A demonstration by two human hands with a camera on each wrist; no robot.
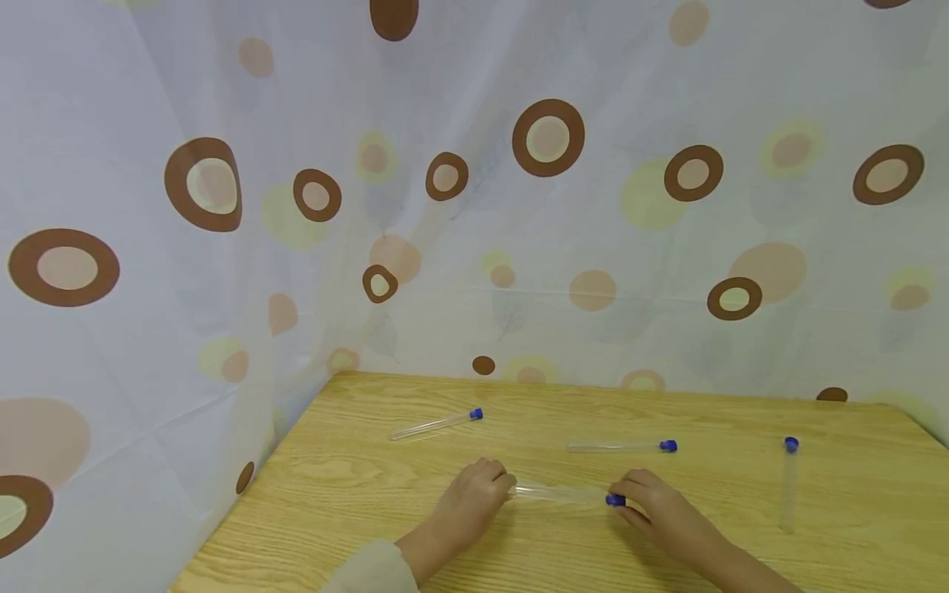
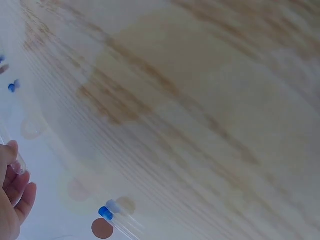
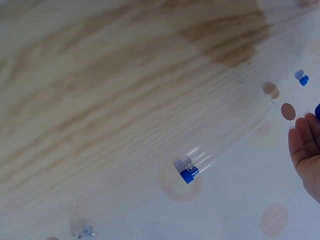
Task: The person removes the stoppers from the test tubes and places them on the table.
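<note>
A clear test tube (image 1: 559, 493) with a blue cap (image 1: 615, 500) lies level between my two hands, just over the table. My left hand (image 1: 474, 501) pinches the tube's bare rounded end, which also shows at the fingertips of the left hand (image 2: 14, 192) in the left wrist view. At the other end, my right hand (image 1: 667, 515) has the blue cap between thumb and fingers. In the right wrist view, the right hand (image 3: 310, 155) is partly cut off, with only a sliver of blue cap (image 3: 318, 111) beside its fingertips.
Three more blue-capped tubes lie on the wooden table (image 1: 319, 494): one tube (image 1: 433, 426) at the back left, another tube (image 1: 615, 447) just beyond my right hand, and a third tube (image 1: 789, 490) at the right. A patterned curtain (image 1: 474, 231) hangs behind and left.
</note>
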